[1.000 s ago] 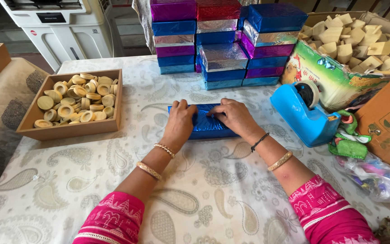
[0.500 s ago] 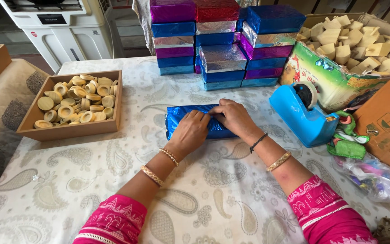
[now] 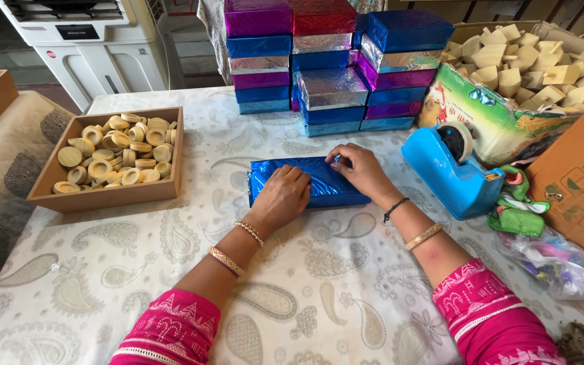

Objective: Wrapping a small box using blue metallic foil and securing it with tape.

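Observation:
A flat box wrapped in shiny blue foil [image 3: 272, 177] lies on the patterned tablecloth in the middle of the table. My left hand [image 3: 282, 196] rests palm down on its near side, fingers pressing the foil. My right hand [image 3: 361, 172] lies over the box's right end, fingers bent against the foil's fold. Both wrists wear bangles, and pink sleeves show at the bottom.
A wooden tray [image 3: 106, 196] of round wooden pieces stands at the left. Stacks of foil-wrapped boxes [image 3: 332, 61] fill the far middle. A blue tape dispenser [image 3: 451, 172] sits right of my hands, with a box of wooden blocks [image 3: 528, 67], a plastic bag [image 3: 552, 260] and a cardboard box [image 3: 579, 182] beyond.
My left hand slid toward me onto the near side of the blue box. My right hand moved along the foil to the box's right end. The box has stayed put.

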